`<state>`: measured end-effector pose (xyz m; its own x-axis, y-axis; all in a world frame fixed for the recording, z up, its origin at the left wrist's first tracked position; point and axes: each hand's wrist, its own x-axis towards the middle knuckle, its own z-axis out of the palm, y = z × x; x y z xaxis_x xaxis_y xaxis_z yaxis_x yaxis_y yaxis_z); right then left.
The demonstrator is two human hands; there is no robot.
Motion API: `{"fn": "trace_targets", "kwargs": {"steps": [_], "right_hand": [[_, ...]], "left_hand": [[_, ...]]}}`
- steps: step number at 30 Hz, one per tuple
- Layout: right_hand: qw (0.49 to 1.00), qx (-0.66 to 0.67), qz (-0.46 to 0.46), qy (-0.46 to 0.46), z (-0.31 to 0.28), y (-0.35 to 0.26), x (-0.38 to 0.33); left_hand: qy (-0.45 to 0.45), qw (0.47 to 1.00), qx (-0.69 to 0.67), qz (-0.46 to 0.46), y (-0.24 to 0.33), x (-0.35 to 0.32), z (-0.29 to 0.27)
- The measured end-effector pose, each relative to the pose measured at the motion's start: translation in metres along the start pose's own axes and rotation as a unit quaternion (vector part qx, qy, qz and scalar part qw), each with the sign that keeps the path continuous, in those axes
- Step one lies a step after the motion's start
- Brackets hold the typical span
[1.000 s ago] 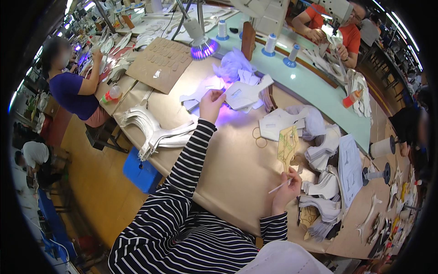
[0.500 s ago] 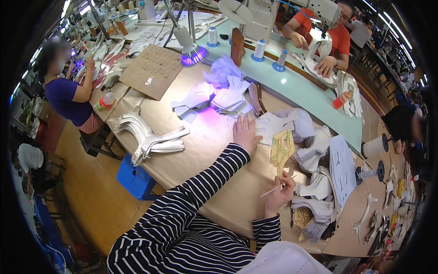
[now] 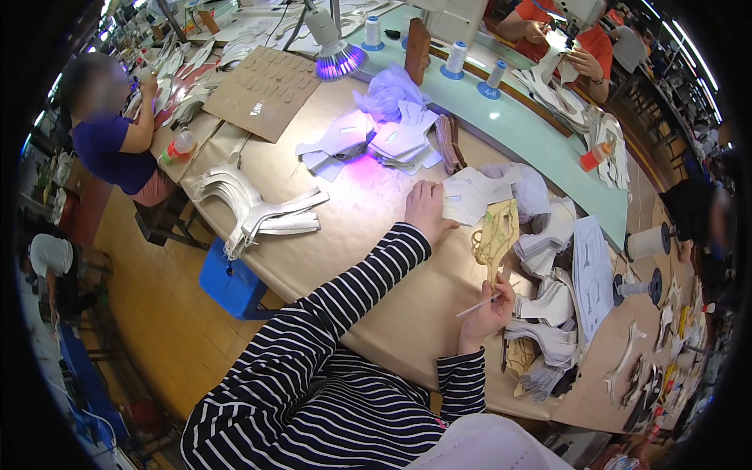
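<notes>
Counted items in view: one table (image 3: 368,235) covered in brown paper. Two hands of the wearer: one left hand (image 3: 427,210) and one right hand (image 3: 487,313). One thin white stick (image 3: 478,306), in the right hand. One tan patterned cut piece (image 3: 495,235), between the two hands. One lamp with a violet head (image 3: 335,55). Three thread spools with blue bases (image 3: 456,61) along the pale green strip, plus one at the far end (image 3: 373,33), four in total. One brown cardboard sheet (image 3: 262,90). One blue stool (image 3: 233,283) under the table. One fanned stack of grey-white cut pieces (image 3: 258,210). Two other persons are clearly seated: one in purple (image 3: 110,149), one in orange (image 3: 576,39).
</notes>
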<state>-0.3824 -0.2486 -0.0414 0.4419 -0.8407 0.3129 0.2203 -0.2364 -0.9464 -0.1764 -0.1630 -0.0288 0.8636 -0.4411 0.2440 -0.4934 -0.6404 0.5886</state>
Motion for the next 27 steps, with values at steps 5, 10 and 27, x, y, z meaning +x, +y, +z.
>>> {"fn": "trace_targets", "kwargs": {"steps": [5, 10, 27], "right_hand": [[1.0, -0.006, -0.017, 0.016, 0.0, -0.001, 0.001], [0.997, 0.014, -0.055, 0.053, -0.003, -0.006, 0.002], [0.894, -0.182, -0.02, -0.409, 0.031, -0.031, -0.013]], "left_hand": [[0.033, 0.999, -0.018, 0.023, 0.004, 0.006, -0.009], [-0.019, 0.962, -0.268, -0.042, -0.005, -0.004, -0.049], [-0.013, 0.983, -0.166, -0.071, -0.093, -0.155, -0.134]]}}
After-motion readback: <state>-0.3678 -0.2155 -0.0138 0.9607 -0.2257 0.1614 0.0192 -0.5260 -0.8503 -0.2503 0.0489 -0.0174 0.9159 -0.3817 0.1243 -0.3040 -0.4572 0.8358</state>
